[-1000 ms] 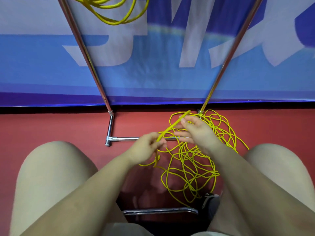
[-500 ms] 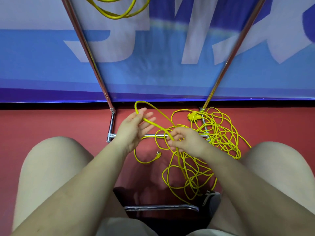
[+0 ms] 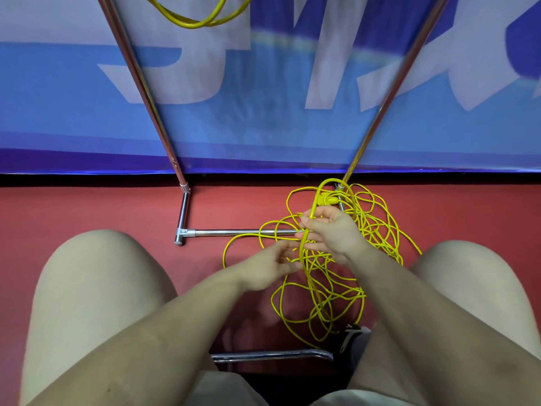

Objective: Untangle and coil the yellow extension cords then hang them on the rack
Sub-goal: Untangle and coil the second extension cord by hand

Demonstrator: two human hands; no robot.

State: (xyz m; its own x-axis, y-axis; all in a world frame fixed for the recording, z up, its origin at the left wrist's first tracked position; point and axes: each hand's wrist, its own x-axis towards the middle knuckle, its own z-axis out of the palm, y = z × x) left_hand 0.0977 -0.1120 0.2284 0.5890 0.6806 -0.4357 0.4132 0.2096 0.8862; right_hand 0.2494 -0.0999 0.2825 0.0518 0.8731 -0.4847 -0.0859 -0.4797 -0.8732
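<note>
— Where was the cord?

— Mostly in a loose yellow tangle on the red floor, between the person's knees and over the right foot of the rack. One strand rose out of it into the right hand.

— What was that grip doing?

— Its thumb and fingers curled round the strand. Above the hand the cord arched up in a loop and dropped back toward the pile; below the hand it ran straight down into the tangle.

— And the left hand?

— It sat lower and just left of that same strand, fingers reaching toward it. The hand was blurred, so whether that grip pinched the cord or only touched it could not be told.

— Anything else?

— A second cord, the coil, hung at the top edge, between the rack's two slanted poles, in front of the blue banner.
</note>
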